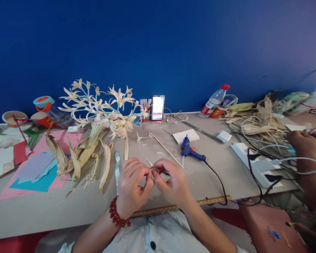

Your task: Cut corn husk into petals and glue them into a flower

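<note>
My left hand and my right hand meet fingertip to fingertip above the table's front part. Both are closed in a pinch on something tiny between them, too small to name. A thin pointed metal tip shows just beyond the fingers; whether it is held or lies on the table I cannot tell. Past the right hand lie a slim wooden stick and a blue glue gun. Left of my left hand is a pale blue strip, with dried corn husks beside it.
Pale husk flowers stand at the back left, near coloured paper sheets. A lit phone leans by the wall. Rightward are a bottle, a white power strip with cables, and another person's hand.
</note>
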Tool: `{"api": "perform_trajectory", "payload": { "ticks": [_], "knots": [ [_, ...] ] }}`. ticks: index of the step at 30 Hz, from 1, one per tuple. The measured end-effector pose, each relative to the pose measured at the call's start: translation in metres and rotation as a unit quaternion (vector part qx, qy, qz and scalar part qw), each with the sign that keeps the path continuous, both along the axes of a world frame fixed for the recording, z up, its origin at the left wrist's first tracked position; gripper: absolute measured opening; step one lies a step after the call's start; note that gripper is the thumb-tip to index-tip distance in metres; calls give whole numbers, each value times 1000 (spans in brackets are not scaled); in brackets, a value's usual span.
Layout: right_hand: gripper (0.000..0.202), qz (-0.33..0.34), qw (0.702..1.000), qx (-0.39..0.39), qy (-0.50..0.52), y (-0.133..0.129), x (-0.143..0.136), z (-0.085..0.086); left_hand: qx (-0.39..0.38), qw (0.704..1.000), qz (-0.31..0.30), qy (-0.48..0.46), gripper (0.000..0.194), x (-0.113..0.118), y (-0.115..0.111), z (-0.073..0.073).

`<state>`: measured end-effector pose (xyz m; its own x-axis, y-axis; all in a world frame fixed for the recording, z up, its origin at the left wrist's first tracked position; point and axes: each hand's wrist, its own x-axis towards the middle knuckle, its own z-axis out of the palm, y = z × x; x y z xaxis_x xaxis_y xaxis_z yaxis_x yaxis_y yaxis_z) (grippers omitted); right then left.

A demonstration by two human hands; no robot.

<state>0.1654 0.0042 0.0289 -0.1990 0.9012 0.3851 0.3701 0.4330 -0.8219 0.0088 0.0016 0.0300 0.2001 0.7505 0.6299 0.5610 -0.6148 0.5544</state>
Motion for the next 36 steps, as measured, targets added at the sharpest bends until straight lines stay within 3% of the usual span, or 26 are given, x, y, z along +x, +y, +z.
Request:
{"api": "perform_trajectory", "payload": {
  "ticks": [3, 9, 15, 19, 24, 30, 36],
  "knots": [
    [9, -20, 1000, 14, -1, 3, -2, -3, 5, 1000, 8, -1, 15, -1, -1, -1],
    [9, -93, 996, 13, 5, 3, 19, -9, 19, 1000, 24, -5, 16, -4, 0, -2],
    [8, -12, 1000, 3, 3, -1, 6, -1, 19, 1000, 10, 8, 16, 1, 0, 1],
    [11, -34, 998, 47, 1, 1, 1, -5, 20, 1000, 17, 7, 16, 0, -2, 1],
    [15, -83, 994, 66, 20, -2, 19, -10, 22, 1000, 23, 0, 16, -3, 0, 0],
    [10, -10, 999, 43, 1, -3, 7, 0, 21, 1000, 10, 12, 15, 2, 1, 3],
    [13, -48, 996, 78, -7, 5, 6, -2, 20, 999, 23, 12, 16, -2, -1, 2]
  ]
}}
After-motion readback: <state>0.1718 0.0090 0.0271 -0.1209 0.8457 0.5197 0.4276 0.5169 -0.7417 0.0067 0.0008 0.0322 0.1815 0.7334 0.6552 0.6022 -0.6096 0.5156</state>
